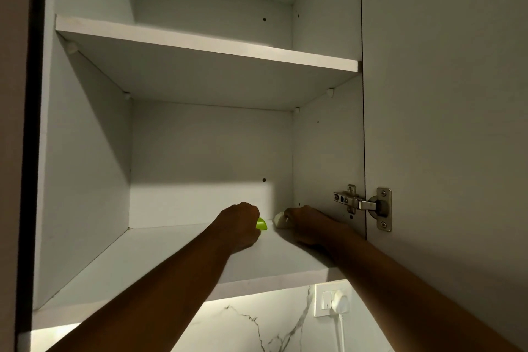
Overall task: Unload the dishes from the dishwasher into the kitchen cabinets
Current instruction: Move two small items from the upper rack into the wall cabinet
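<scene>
Both arms reach up into an open white wall cabinet. My left hand (240, 224) grips a small lime-green dish (262, 224) that sits on the bottom shelf (160, 260) near the back wall. My right hand (307, 223) holds a small white dish (280, 220) in the shelf's back right corner. Most of each dish is hidden behind the hands, so their shapes are unclear. The two dishes stand a little apart.
An upper shelf (205, 46) spans the cabinet above the hands. The cabinet door (445, 123) hangs open at the right on a metal hinge (363, 204). Below the cabinet, a marble backsplash (257, 326) carries a white socket with a plug (333, 301).
</scene>
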A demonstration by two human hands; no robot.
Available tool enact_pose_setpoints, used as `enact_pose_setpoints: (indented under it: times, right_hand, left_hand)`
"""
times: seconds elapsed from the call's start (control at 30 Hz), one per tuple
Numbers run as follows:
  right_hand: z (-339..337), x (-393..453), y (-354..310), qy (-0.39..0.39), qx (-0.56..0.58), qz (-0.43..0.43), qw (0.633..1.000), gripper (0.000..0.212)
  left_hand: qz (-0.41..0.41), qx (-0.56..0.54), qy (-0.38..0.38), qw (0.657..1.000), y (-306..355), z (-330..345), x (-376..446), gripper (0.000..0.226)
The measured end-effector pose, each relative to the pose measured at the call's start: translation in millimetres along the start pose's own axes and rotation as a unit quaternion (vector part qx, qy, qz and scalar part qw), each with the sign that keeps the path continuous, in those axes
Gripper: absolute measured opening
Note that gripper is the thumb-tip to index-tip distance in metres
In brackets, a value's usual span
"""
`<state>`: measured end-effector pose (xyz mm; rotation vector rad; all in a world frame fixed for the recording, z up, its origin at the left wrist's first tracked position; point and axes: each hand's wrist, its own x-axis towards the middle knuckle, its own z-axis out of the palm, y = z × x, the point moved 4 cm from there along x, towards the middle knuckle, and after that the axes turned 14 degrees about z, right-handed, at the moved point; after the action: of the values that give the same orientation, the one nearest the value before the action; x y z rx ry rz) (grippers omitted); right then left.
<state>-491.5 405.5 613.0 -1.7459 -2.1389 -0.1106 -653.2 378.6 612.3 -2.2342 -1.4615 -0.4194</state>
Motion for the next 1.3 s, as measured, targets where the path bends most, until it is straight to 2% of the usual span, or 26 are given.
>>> enact_pose_setpoints:
  times: [0.4,0.6,0.83,0.93,1.0,1.17,1.23,1.3]
  right_hand:
    - [13.4,29.9,-1.5,-0.074,0.01,0.033,0.997,0.048]
    - [18.5,38.0,-3.4,-0.075,0.01,0.045,0.996,0.048]
    - [21.9,43.0,-1.9,-0.067,0.025,0.043,0.997,0.054]
    - [18.1,42.5,-3.7,-0.039,0.063,0.026,0.997,0.071]
    - [12.5,41.3,-6.4,-0.009,0.089,0.006,0.996,0.075]
    - [-6.1,28.5,-9.5,0.069,0.084,-0.008,0.994,0.067]
    - [-12.2,19.7,-7.7,0.114,0.085,-0.013,0.99,0.064]
    - [-17.0,10.6,-3.7,0.167,0.105,-0.012,0.98,0.056]
  left_hand:
    - [-0.033,-0.083,-0.042,0.995,-14.7,14.3,8.5,0.044]
    - [-0.056,-0.112,-0.062,0.99,-17.9,14.4,10.1,0.048]
    - [-0.049,-0.145,-0.041,0.987,-15.3,6.5,5.6,0.047]
    - [-0.029,-0.151,-0.023,0.988,-14.9,2.4,-0.5,0.047]
    - [-0.033,-0.153,-0.016,0.988,-17.4,1.7,-5.4,0.053]
    - [-0.055,-0.081,0.01,0.995,-20.3,-6.9,-6.5,0.061]
    - [-0.051,-0.064,0.021,0.996,-16.0,-15.1,-7.0,0.056]
    - [-0.029,-0.046,0.065,0.996,-8.6,-27.8,-10.9,0.046]
